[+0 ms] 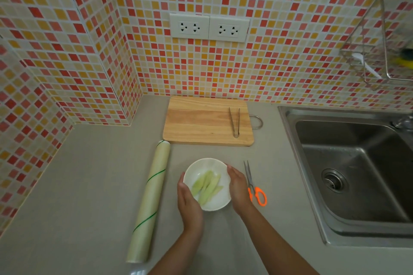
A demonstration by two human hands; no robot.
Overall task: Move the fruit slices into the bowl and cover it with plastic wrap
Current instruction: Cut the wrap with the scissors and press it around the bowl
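Observation:
A white bowl (204, 166) sits on the grey counter near me, with several pale green fruit slices (206, 185) lying inside it. My left hand (188, 202) cups the bowl's left rim and my right hand (238, 186) cups its right rim, fingers pressed along the sides. I cannot tell whether clear film lies over the bowl. A long roll of plastic wrap (149, 201) with green stripes lies to the left of the bowl.
A wooden cutting board (201, 121) lies at the back with metal tongs (234, 121) on its right part. Orange-handled scissors (254, 185) lie just right of my right hand. A steel sink (348, 163) fills the right side. Tiled walls stand behind and to the left.

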